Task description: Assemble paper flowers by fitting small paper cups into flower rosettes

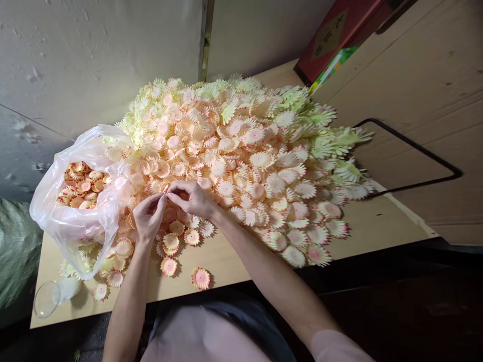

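Both my hands meet at the near edge of a large heap of artificial flower petal discs, cream, pink and pale green with fringed rims. My left hand is closed in a pinch, its fingertips almost touching those of my right hand, which pinches too. A small pale orange bit shows between the fingertips, too small to name. Below the hands, a few loose petal discs lie on the table. Left of my left hand stands an open clear plastic bag with darker, red-edged petal discs inside.
A clear glass lies on its side at the table's front left corner. Cardboard with a black wire handle stands on the right. Behind are a red box and the wall. A green sack sits left.
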Motion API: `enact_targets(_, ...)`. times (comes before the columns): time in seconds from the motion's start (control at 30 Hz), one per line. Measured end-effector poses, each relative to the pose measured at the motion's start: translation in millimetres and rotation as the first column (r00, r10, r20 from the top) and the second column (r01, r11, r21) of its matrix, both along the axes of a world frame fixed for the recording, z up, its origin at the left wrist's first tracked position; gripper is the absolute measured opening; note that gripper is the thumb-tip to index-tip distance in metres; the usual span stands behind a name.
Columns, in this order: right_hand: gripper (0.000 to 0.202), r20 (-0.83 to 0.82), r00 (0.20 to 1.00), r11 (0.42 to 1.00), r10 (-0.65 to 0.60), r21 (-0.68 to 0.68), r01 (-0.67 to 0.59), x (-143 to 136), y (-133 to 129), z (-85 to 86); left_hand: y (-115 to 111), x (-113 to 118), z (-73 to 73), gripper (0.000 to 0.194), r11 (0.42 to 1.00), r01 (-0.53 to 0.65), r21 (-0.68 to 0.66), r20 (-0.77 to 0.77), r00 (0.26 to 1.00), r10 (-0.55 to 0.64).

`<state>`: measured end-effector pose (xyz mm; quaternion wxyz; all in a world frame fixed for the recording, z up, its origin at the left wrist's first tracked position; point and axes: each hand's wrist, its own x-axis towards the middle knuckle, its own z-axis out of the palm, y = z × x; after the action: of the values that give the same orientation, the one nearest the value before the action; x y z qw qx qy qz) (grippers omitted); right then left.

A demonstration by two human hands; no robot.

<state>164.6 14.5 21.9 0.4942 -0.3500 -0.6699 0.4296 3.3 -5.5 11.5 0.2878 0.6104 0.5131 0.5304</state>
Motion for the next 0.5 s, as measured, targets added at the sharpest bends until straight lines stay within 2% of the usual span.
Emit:
enact_targets(0.07,0.014,-0.042,0.999,0.998,0.018,-0.054,-0.021,0.3,0.3,-0.9,0.7,0.7,0.5,0.022,0.999,-0.042,0.000,0.023,0.999,0.042)
enact_targets(0.2,0.015,-0.181,0.983,0.981,0.016,-0.187,-0.050,3.5,2.5,-4.1,4.0,1.8,1.4,0.027,0.993,-0.097,-0.067,0.219,0.970,0.109)
enact_targets(0.3,0.018,-0.244,0.970,0.971,0.016,-0.229,-0.074,5.9,4.9,-5.4,6.1,1.8,1.9,0.031,0.987,-0.130,-0.092,0.311,0.938,0.152)
enact_targets(0.37,0.019,-0.260,0.965,0.968,0.019,-0.237,-0.083,6.3,5.8,-5.0,5.9,1.5,2.3,0.031,0.987,-0.140,-0.082,0.306,0.939,0.158)
enact_targets(0.5,0.019,-0.242,0.970,0.967,0.035,-0.238,-0.094,4.9,3.7,-1.3,2.6,0.6,2.8,0.025,0.987,-0.161,-0.023,0.180,0.970,0.162)
